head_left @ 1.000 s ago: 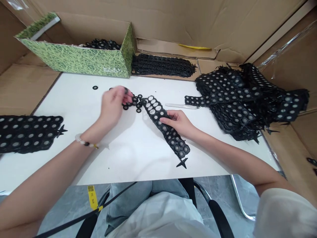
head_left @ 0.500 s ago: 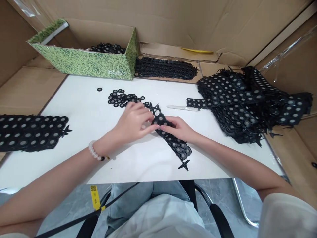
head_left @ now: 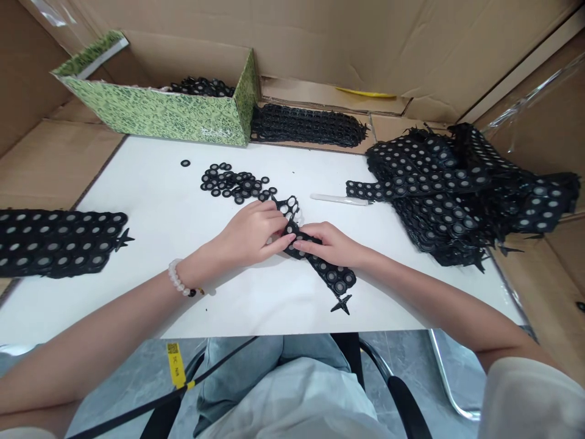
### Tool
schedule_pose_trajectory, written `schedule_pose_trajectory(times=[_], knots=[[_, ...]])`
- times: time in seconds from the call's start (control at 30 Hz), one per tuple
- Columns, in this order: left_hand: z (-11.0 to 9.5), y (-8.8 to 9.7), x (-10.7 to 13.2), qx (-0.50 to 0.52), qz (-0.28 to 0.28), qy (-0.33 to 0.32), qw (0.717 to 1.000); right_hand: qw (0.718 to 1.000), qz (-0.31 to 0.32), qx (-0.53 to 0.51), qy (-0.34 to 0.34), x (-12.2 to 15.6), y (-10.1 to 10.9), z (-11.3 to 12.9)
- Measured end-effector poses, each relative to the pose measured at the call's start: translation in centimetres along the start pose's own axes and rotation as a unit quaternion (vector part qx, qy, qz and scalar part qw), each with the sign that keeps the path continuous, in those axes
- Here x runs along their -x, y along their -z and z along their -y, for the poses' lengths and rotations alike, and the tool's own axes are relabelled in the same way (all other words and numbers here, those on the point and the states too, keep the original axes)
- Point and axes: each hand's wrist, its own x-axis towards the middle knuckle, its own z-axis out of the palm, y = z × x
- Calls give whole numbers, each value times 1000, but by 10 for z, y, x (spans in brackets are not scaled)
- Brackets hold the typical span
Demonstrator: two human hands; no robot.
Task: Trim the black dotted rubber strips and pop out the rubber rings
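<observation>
A black strip of joined round pieces with grey centres lies slanted on the white table, a star-shaped tip at its near end. Its upper part is bent up between my hands, and empty ring holes show at the far end. My left hand is closed on the strip's upper left edge, fingertips partly hidden. From the other side my right hand pinches the strip between thumb and curled fingers. Beyond my left hand lies a scatter of loose black discs.
A white pen-like tool lies beside a large heap of black strips at right. Another black sheet is at left. At the back stand a green patterned box holding black pieces and a stack of strips. Cardboard walls surround the table.
My left hand has moved slightly down, away from the loose discs. The strip's upper part is now folded toward me, and more of its open rings show.
</observation>
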Motion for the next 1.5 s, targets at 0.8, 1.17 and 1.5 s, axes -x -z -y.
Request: schedule_pose_trajectory(times=[0.8,1.17,1.5], knots=[[2,8,2,89,-1,-89,992,998,47,-46,22,1,0,4],[5,-1,2,40,-24,-34,998,998,28,52,36,3,-1,-4],[2,-8,2,166,42,-38,984,997,45,36,52,1,-2,1]])
